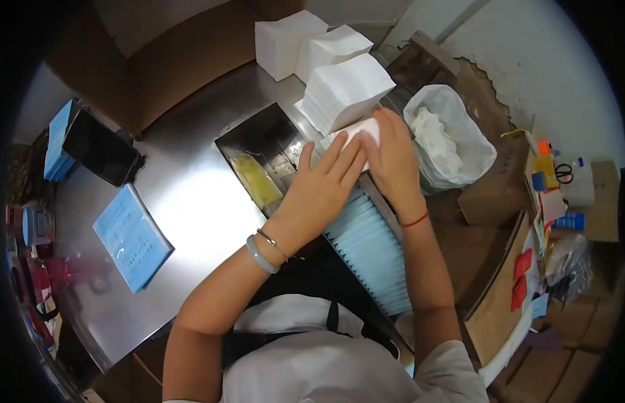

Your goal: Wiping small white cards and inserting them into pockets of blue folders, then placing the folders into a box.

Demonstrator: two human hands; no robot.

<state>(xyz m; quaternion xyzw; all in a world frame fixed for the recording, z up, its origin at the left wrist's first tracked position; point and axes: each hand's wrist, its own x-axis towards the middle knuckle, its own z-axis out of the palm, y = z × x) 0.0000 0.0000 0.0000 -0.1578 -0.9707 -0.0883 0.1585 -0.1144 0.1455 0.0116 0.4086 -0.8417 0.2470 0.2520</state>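
Both hands meet over a small stack of white folded sheets (356, 131) at the machine's far end. My left hand (319, 191) lies on it with fingers stretched out, index finger and thumb apart. My right hand (396, 161) curves around the stack's right side and grips it; its fingertips are partly hidden. Directly beyond stands a taller pile of white sheets (349, 84), with two more piles behind it. Below my hands, a row of light blue packets (366, 242) stands tightly packed in a long channel.
A yellow packet (255, 181) lies on the dark machine plate. On the steel table (191, 221) are a blue printed packet (132, 236) and a phone (103, 148) on a stand. To the right are a bin with a white liner (453, 144) and a cardboard box (497, 181).
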